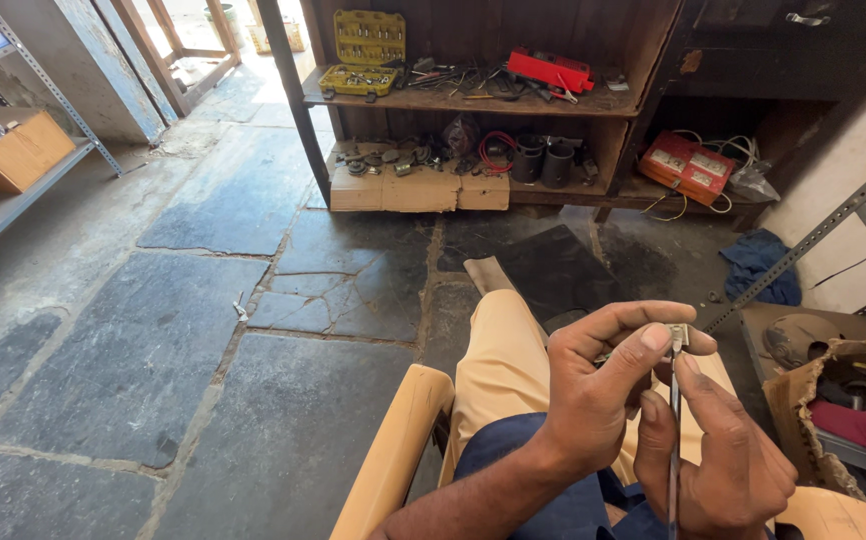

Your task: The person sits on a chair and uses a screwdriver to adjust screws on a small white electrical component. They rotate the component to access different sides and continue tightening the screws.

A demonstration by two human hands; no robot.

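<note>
The small metal part (679, 335) pinched above the thin metal rod (674, 440) is mostly hidden by the left hand (603, 390), its kind untellable. The rod's lower end runs off the bottom edge, behind the right hand (728, 460).

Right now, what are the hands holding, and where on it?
The left hand pinches a small metal part at its top end. The right hand grips a thin metal rod along its lower shaft.

Dark stone slab floor (203, 340), cracked, sunlit at 11 o'clock. Wooden shelf unit (483, 100) at 12 o'clock with a yellow tool case (365, 55), red case (550, 70) and loose parts. Metal rack (23, 190) with a cardboard box (13, 150) at 9 o'clock. White wall (843, 160) and blue cloth (761, 262) at 3 o'clock.
</note>
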